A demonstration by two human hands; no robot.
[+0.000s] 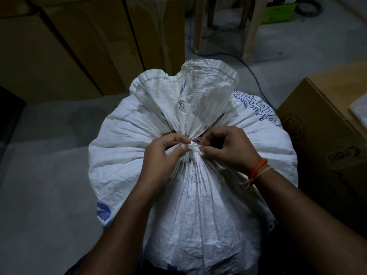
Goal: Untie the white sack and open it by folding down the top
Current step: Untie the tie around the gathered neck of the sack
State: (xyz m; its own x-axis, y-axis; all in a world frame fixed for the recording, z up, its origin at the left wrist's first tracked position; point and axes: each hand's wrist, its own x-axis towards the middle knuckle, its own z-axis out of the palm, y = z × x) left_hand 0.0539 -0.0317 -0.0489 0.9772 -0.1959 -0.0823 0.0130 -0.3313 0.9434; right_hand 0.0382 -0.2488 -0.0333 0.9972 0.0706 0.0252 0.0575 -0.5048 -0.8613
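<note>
A full white woven sack point(123, 155) with blue print stands on the floor right below me. Its neck is gathered into pleats and bound by a small white knot point(192, 145). Above the knot the sack's top point(198, 84) fans out, showing a metal eyelet. My left hand point(164, 155) pinches the knot from the left with thumb and forefinger. From the right, my right hand point(226, 149) pinches the other side of the knot; an orange thread band circles that wrist. Both forearms lie over the sack's front.
Tall brown cardboard boxes point(69, 46) stand along the back left. Another cardboard box point(325, 124) sits close on the right. Plastic chair legs point(198, 26) and a blue cable point(256, 76) are behind the sack. Grey concrete floor point(43, 175) spreads to the left.
</note>
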